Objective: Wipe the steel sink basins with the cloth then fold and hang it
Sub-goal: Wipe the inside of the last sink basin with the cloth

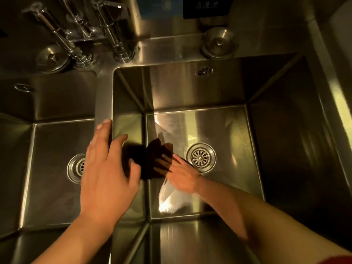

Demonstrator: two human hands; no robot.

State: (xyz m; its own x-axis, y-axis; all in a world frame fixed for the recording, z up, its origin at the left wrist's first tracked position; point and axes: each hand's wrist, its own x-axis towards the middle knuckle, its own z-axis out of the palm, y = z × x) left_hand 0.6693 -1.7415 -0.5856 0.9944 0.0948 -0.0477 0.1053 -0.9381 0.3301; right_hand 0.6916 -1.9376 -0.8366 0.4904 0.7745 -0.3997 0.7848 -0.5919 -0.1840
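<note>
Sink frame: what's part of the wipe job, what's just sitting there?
In the job: dark cloth under the right hand; right basin; left basin; left hand on the divider.
Just there: faucet pipes; two round steel stoppers on the back ledge; black sign.

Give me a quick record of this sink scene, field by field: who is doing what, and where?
cloth: dark cloth, on the floor of the right basin by its left wall
right hand: right hand presses the cloth with straight fingers
left hand: left hand open, fingertips at the divider between basins
left basin: left basin holds no cloth
drains: right drain uncovered; left drain partly hidden by the left hand
taps: taps behind, no water seen running
</note>
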